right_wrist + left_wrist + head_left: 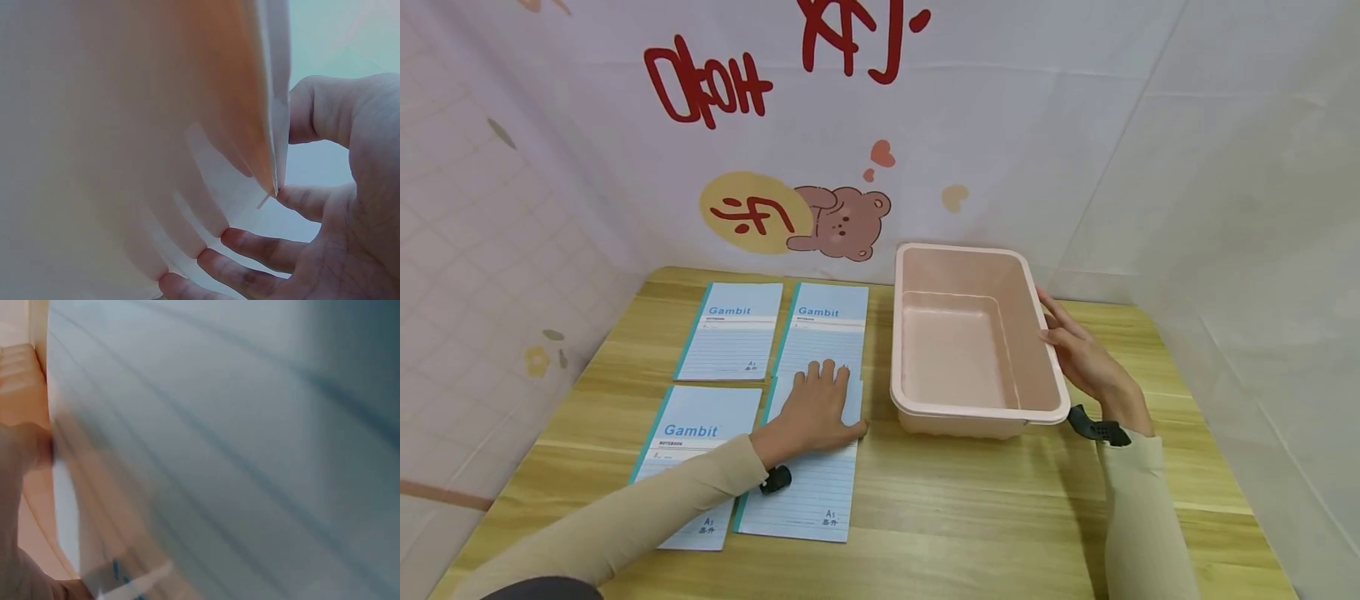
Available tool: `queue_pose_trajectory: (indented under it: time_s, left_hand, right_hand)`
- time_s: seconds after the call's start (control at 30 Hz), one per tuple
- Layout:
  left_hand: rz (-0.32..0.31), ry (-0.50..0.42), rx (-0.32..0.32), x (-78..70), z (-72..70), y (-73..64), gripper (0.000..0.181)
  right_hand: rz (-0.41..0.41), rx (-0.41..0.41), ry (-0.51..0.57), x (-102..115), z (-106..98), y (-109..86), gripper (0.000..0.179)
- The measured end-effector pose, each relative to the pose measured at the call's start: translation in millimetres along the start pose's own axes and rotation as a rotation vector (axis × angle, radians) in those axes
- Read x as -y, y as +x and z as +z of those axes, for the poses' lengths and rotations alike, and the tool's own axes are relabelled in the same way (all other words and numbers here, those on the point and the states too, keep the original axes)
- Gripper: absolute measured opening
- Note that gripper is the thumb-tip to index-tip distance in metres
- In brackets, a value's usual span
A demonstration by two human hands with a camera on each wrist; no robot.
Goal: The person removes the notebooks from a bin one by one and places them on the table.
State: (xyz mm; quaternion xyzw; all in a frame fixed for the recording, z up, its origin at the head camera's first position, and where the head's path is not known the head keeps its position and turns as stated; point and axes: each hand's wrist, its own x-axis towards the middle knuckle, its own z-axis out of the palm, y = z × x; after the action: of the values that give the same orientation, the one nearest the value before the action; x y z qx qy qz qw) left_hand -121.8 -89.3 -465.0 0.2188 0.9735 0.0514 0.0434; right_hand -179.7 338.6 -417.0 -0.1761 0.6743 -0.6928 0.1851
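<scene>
My left hand (816, 412) lies spread over the upper part of the front right notebook (808, 500), its thumb at the right edge. In the left wrist view the thumb (28, 447) meets that edge, with the lined cover filling most of the view. My right hand (1090, 362) holds the pale pink plastic bin (973, 412) by its right side. The thumb is at the rim, and in the right wrist view the fingertips (234, 237) press against the outer wall. The bin's inside shows nothing in it.
Three more light blue Gambit notebooks lie flat: one at the back left (726, 346), one at the back right (827, 333) and one at the front left (681, 446). All sit on a wood-grain table (970, 517). A printed cloth (1015, 158) hangs behind.
</scene>
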Motion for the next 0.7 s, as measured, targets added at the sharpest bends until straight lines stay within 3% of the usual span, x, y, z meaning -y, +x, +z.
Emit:
queue_pose_trajectory:
  time_s: [0.13,0.43,0.57,0.7]
  left_hand:
    - [-0.019,0.021,-0.014,-2.6,1.7,-3.7,0.081]
    - [-0.025,-0.034,-0.067,-0.7,1.7,-8.0,0.080]
    - [-0.020,-0.052,-0.143,7.4,-2.2,-7.0,0.075]
    - [-0.049,-0.133,-0.230,22.5,-13.2,-4.5,0.074]
  right_hand:
    - [-0.001,0.006,0.006,-1.1,-0.4,-0.7,0.070]
    - [0.004,-0.016,-0.022,3.5,0.7,1.4,0.070]
    - [0.054,-0.112,-0.185,9.2,3.8,-2.7,0.065]
    - [0.080,-0.223,-0.439,12.3,4.9,-10.9,0.058]
